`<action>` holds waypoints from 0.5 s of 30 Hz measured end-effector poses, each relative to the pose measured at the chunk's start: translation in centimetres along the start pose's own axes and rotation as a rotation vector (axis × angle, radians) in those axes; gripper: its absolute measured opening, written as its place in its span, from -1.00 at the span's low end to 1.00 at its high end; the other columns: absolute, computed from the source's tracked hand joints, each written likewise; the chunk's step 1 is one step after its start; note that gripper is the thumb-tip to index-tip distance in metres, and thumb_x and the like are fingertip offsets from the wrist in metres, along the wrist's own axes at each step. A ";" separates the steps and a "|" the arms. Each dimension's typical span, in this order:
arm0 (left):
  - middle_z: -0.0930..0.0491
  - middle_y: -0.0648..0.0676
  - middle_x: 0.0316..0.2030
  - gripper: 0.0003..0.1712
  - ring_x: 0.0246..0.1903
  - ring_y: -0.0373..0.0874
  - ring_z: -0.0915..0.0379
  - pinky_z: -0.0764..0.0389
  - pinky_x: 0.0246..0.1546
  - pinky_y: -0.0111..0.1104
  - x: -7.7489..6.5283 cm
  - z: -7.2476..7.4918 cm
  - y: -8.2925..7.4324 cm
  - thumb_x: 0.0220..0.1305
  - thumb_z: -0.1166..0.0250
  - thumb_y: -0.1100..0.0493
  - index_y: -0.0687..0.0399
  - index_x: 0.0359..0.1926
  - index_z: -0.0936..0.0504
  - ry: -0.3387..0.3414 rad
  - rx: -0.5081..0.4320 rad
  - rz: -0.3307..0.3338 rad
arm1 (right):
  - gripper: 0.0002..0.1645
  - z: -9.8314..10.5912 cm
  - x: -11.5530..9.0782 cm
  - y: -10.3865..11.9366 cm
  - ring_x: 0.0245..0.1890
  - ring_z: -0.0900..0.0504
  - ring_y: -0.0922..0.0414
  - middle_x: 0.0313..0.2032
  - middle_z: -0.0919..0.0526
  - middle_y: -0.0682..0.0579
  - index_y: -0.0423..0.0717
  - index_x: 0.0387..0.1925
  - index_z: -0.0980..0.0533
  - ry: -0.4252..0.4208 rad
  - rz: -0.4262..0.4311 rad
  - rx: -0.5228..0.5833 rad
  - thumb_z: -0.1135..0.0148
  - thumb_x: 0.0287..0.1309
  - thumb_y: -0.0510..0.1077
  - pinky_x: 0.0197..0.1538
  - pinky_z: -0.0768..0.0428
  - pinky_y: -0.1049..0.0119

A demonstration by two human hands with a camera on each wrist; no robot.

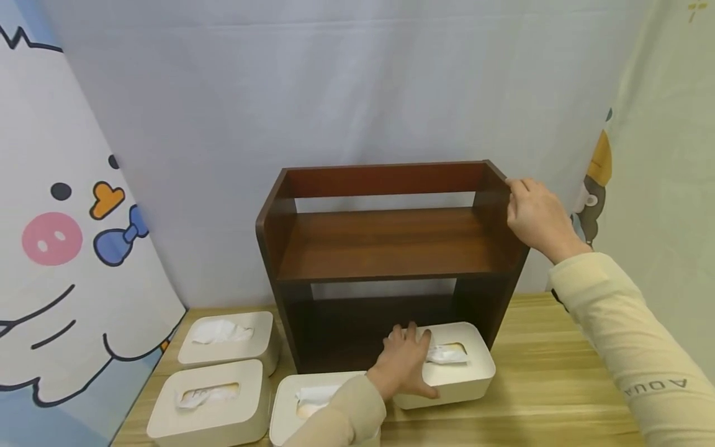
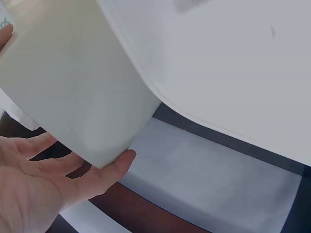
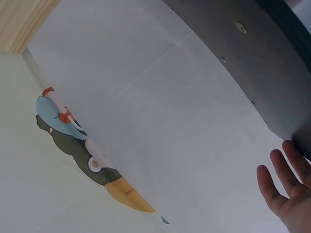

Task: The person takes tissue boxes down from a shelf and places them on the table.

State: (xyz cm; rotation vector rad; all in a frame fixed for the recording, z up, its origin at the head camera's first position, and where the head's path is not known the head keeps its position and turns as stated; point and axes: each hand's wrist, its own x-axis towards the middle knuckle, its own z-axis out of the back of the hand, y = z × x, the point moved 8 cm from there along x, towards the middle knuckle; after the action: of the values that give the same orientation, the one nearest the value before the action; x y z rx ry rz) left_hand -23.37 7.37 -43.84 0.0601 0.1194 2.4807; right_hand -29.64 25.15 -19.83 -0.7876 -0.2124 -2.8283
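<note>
My left hand spans a cream tissue box at the front of the lower compartment of a dark brown two-tier shelf. The thumb lies on the box's near side, and the fingers reach over its top. In the left wrist view, fingers and thumb grip opposite sides of the box. A white tissue pokes from the slot. My right hand rests at the top edge of the shelf's right side panel. In the right wrist view, several straight fingers show beside the dark panel; its thumb is hidden there.
Another tissue box sits left of the gripped one, partly behind my left sleeve. Two more, a front box and a rear box, stand at the left. The wood-grain table extends to the right. A pale curtain hangs behind.
</note>
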 end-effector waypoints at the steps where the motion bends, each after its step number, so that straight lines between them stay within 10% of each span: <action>1: -0.29 0.20 0.22 0.20 0.10 0.19 -0.28 -0.55 -0.16 -0.06 -0.3 0.0 -0.3 -0.36 -0.26 -0.57 -0.06 0.29 -0.21 0.006 -0.003 -0.009 | -0.56 0.1 -0.1 0.1 -0.07 -0.40 -0.31 -0.04 -0.42 -0.40 -0.47 0.08 -0.32 0.002 -0.002 -0.001 0.23 0.25 -0.28 -0.07 -0.41 -0.15; 15: -0.29 0.14 0.24 0.20 0.10 0.13 -0.29 -0.55 -0.16 -0.10 -4.1 -1.5 -3.9 -0.41 -0.28 -0.58 -0.14 0.28 -0.21 0.046 -0.002 -0.122 | -0.56 1.3 -1.6 1.3 -0.10 -0.40 -0.33 -0.05 -0.43 -0.41 -0.48 0.06 -0.33 -0.015 -0.013 -0.010 0.25 0.25 -0.29 -0.10 -0.40 -0.15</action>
State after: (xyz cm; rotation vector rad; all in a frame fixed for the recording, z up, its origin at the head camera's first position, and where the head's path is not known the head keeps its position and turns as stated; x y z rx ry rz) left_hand -17.88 7.77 -45.77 -0.0055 0.1360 2.3613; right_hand -27.35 24.35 -19.40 -0.8124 -0.2064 -2.8390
